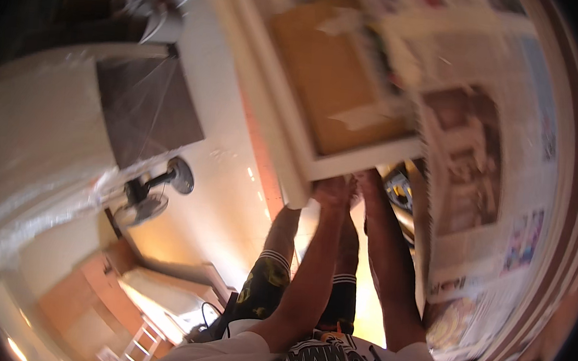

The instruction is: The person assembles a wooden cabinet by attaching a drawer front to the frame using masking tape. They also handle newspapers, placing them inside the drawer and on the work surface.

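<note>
A tray-like wooden piece with white edges [366, 158] and a brown inner panel [326, 67] fills the upper middle of the head view. Strips of pale tape lie on the panel. Both my arms stretch forward to its near edge, close together. My left hand [333, 190] is at that edge, its fingers hidden beneath it. Just to the right, my right hand [367, 179] is at the same edge, and its fingers do not show either. Motion smears this part, so I cannot tell whether either hand grips the edge.
Newspaper sheets [469, 162] cover a surface along the right. At left stands a pale, plastic-wrapped piece [34, 110] with a dark grey panel [147, 110]. A black fan [157, 189] is beside it. A white ladder [140, 346] shows at lower left.
</note>
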`<action>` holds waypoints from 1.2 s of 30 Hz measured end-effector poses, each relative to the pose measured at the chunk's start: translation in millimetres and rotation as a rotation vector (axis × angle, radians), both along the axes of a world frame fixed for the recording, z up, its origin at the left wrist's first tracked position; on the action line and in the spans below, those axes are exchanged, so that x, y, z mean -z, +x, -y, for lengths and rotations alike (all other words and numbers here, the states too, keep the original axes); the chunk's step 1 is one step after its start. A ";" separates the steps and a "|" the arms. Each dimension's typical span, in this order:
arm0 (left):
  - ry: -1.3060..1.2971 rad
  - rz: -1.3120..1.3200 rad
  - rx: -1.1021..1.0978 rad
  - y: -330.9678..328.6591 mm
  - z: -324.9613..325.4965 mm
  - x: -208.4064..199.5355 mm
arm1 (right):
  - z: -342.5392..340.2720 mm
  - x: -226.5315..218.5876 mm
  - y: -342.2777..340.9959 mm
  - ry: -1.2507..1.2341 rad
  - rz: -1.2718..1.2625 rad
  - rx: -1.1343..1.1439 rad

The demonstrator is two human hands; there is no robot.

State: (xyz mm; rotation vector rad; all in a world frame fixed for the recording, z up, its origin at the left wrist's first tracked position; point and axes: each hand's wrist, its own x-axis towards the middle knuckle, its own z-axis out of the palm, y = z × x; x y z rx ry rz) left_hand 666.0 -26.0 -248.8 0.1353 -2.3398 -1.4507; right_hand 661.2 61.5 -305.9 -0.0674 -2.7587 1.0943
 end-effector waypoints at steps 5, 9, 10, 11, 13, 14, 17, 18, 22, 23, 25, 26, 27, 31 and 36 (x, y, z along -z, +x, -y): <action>-0.040 0.056 -0.056 -3.4 1.1 -8.6 | -1.6 4.9 17.9 0.006 0.074 0.039; -0.048 0.105 -0.103 2.1 4.3 -16.4 | 1.1 7.4 50.8 0.014 0.171 0.158; -0.049 0.120 -0.113 4.2 4.9 -18.2 | 1.3 7.9 59.8 0.013 0.200 0.193; -0.051 0.134 -0.121 5.7 7.0 -19.6 | 1.7 10.9 64.0 0.013 0.216 0.211; -0.053 0.146 -0.138 7.3 9.1 -21.8 | 1.1 15.4 72.0 0.007 0.246 0.254; -0.055 0.150 -0.144 7.2 9.7 -22.6 | 0.8 17.7 74.1 0.009 0.258 0.269; -0.059 0.165 -0.158 6.6 11.1 -25.3 | -0.7 24.0 76.0 0.001 0.275 0.286; -0.062 0.168 -0.166 5.6 11.6 -25.3 | -1.8 24.9 77.6 0.004 0.282 0.287; -0.068 0.189 -0.185 3.1 9.8 -23.3 | -5.9 28.8 86.4 0.008 0.302 0.301; -0.067 0.189 -0.188 2.0 9.1 -21.8 | -6.6 30.3 88.8 0.007 0.308 0.303; -0.074 0.184 -0.213 -0.9 5.9 -17.6 | -10.5 31.9 95.2 0.003 0.320 0.300; -0.078 0.177 -0.234 -0.7 5.6 -16.5 | -10.6 34.2 96.3 -0.001 0.322 0.286; -0.075 0.158 -0.257 -2.2 3.9 -15.0 | -13.2 35.4 96.9 -0.001 0.330 0.287; -0.082 0.113 -0.313 -5.4 2.6 -13.5 | -19.2 38.9 96.6 -0.018 0.342 0.281; -0.140 0.062 -0.337 -10.5 -0.4 -14.9 | -20.4 41.5 93.1 -0.031 0.344 0.301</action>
